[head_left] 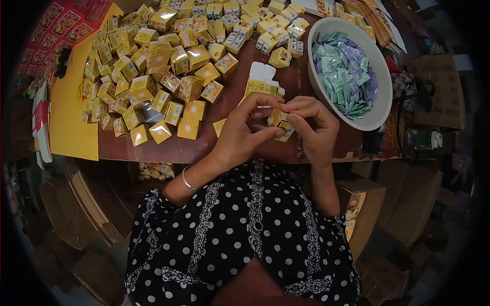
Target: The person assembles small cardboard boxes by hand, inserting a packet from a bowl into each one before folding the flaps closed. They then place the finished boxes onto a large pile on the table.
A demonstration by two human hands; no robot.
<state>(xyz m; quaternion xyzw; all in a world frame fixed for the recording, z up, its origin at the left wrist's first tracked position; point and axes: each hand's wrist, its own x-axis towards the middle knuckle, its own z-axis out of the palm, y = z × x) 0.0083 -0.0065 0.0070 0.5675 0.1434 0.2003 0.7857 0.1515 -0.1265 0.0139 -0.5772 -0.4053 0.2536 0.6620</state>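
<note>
My left hand (250, 125) and my right hand (312, 122) meet near the table's front edge, both closed on one small yellow box (278, 119). The fingertips of both hands are at the box's upper end. Behind my left hand lie flat, unfolded yellow-and-white cartons (261, 81). To the left is a large heap of small yellow boxes (148, 71). Further back, more small yellow-and-white pieces (265, 30) are gathered. A white basin (384, 109) at the right holds many green and purple sachets (342, 74).
A yellow sheet (71, 112) and a red printed sheet (61, 25) lie at the left. Printed papers (375, 23) are at the back right. Cardboard boxes (434, 92) stand right of the table, with cartons (365, 199) below its edge.
</note>
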